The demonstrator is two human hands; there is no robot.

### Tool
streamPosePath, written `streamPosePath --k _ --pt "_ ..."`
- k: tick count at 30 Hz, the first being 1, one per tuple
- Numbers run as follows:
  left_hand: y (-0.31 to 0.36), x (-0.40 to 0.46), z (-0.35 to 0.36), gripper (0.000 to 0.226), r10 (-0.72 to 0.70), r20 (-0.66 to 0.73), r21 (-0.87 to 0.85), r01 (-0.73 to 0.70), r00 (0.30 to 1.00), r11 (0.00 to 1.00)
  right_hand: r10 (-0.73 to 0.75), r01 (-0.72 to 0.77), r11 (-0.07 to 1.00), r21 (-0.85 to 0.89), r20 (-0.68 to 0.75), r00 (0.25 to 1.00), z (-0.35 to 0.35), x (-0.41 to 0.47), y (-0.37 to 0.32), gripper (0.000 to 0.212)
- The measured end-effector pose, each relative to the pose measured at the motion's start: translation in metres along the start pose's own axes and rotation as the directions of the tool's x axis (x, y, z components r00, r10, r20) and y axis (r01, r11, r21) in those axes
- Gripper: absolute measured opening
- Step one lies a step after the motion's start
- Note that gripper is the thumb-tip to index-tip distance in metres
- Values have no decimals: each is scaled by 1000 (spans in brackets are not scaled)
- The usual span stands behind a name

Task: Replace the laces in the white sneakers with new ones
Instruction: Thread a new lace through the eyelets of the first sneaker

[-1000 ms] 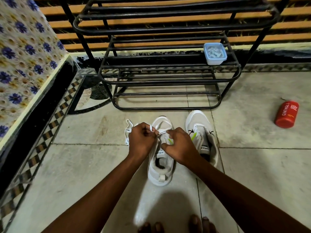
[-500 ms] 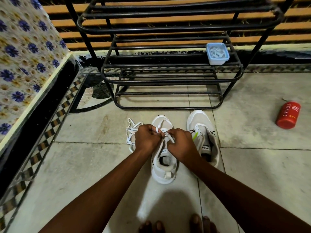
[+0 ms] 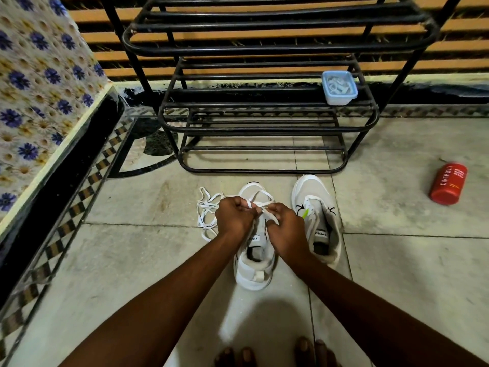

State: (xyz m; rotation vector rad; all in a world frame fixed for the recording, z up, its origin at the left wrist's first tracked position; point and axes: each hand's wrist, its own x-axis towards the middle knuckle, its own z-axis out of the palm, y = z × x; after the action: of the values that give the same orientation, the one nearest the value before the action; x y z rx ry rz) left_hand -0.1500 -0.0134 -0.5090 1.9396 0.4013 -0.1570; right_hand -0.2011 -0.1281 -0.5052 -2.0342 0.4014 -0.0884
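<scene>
While both hands (image 3: 260, 221) pinch lace (image 3: 258, 206) over left sneaker (image 3: 254, 258), I note its axis points away (hands equidistant).

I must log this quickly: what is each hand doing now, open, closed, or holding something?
Left hand: closed, fingers pinching the white lace over the left sneaker.
Right hand: closed, pinching the same lace.

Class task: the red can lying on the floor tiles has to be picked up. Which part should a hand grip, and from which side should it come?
Grip the red can round the middle of its body, coming from above. It lies on its side on the floor, apart from the shoe rack and both sneakers, so its curved sides are free; fingers can probably close across it.
</scene>
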Motion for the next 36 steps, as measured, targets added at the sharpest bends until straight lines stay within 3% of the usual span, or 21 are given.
streamPosePath --k 13,15,18,19,24,27,32,36 --pt "4 -3 -5 30 334 148 250 -362 931 898 7 -6 1000 -10 49 999 -6 3 3 41" --pt "5 -1 -7 28 399 196 305 -442 896 844 14 -13 1000 -16 64 998 -7 4 2 41" --pt "6 2 -9 18 505 308 456 -591 807 666 35 -34 999 -12 74 997 -7 4 2 42" --pt "6 3 -8 16 498 313 465 -588 809 662 42 -42 999 -7 71 997 -7 5 2 41" --pt "4 9 -7 12 341 250 284 -405 906 869 48 -49 997 51 34 998 -4 5 5 27" --pt "1 10 -9 12 309 251 214 -363 918 907 48 -49 997 67 13 999 -2 3 7 26" --pt "3 11 -11 10 355 326 291 -451 876 844 74 -74 995 62 7 997 0 3 8 32" --pt "11 11 -9 7 468 444 413 -638 764 650 83 -84 994 77 16 996 -2 5 7 34"
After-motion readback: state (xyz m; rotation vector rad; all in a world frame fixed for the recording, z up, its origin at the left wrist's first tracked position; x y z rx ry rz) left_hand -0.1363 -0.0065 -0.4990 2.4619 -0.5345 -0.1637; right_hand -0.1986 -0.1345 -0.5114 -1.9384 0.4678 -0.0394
